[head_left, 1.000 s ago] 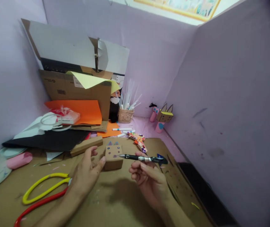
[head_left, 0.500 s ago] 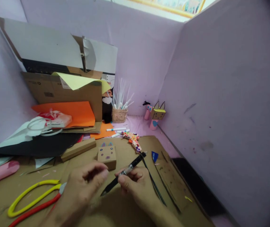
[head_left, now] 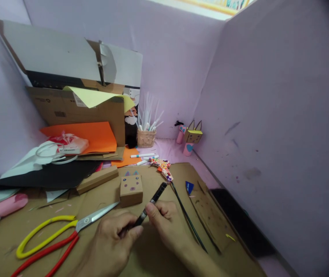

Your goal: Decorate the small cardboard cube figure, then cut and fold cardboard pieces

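Observation:
A black pen [head_left: 155, 198] slants up and to the right between my hands. My right hand [head_left: 166, 221] pinches it around the middle with thumb and fingers. Lower down, my left hand [head_left: 115, 238] is closed on the pen's other end, so its tip is hidden. Just beyond my hands stands a small cardboard box [head_left: 131, 191] with a drawn animal face and two coloured ears. Scissors [head_left: 87, 221] with yellow and red handles lie left of my left hand, their blades pointing toward the box.
Patterned glue gun [head_left: 164, 169] with its black cord [head_left: 187, 215] lies right of the box. A cardboard strip [head_left: 97, 179], black sheet [head_left: 45, 175], basket of white sticks [head_left: 146, 138], markers [head_left: 142, 156] and a cardboard-headed figure [head_left: 193, 136] stand or lie around. Brown cardboard [head_left: 158, 254] covers the table.
My left hand has moved right and closed on the pen's lower end, which was free before. The pen has tipped steeper and shifted slightly left. The scissors' blades now show.

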A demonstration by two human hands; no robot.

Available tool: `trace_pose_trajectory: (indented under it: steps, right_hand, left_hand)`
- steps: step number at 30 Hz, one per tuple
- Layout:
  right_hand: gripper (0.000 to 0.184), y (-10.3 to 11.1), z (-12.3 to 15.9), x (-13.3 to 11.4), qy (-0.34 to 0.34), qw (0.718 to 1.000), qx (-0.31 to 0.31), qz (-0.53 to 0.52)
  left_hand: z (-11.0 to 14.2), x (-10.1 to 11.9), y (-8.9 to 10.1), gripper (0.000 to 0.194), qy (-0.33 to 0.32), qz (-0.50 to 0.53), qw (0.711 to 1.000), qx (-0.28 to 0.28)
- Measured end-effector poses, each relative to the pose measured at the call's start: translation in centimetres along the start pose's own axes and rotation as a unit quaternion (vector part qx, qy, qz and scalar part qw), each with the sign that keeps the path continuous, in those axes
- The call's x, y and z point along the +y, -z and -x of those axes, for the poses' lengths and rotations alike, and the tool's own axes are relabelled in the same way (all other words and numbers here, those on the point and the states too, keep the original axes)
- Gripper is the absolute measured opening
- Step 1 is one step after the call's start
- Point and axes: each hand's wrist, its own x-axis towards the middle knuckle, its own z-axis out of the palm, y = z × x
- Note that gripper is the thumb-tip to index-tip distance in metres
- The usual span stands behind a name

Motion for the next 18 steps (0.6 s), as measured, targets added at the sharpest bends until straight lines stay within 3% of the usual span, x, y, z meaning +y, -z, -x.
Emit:
trace_pose_trajectory:
  steps: [5,9,14,16,18]
  right_hand:
    - [0.044,0.3,0.5,-0.5,0.144,0.989,0.018,0.041]
    - [0.039,0.6,0.8,-0.9,0.24,0.962,0.024,0.126]
    - [0.041,0.5,0.8,-0.5,0.177,0.982,-0.026,0.061]
    - [0.044,0.6,0.5,-0.1,0.158,0.987,0.006,0.029]
    - [0.047,0.7,0.2,0.3,0.107,0.99,0.086,-0.033]
  left_hand:
    - [0.1,0.5,0.5,0.02,-0.077,0.006,0.997,-0.004]
    - [0.3,0.4,0.5,0.024,-0.087,0.027,0.995,-0.027]
    - [0.3,0.5,0.5,0.024,-0.05,0.057,0.997,-0.013]
    - [0.1,0.3,0.6,0.023,-0.015,0.126,0.992,-0.016]
    - [0.0,-0.2,0.6,0.026,0.03,0.214,0.976,-0.012]
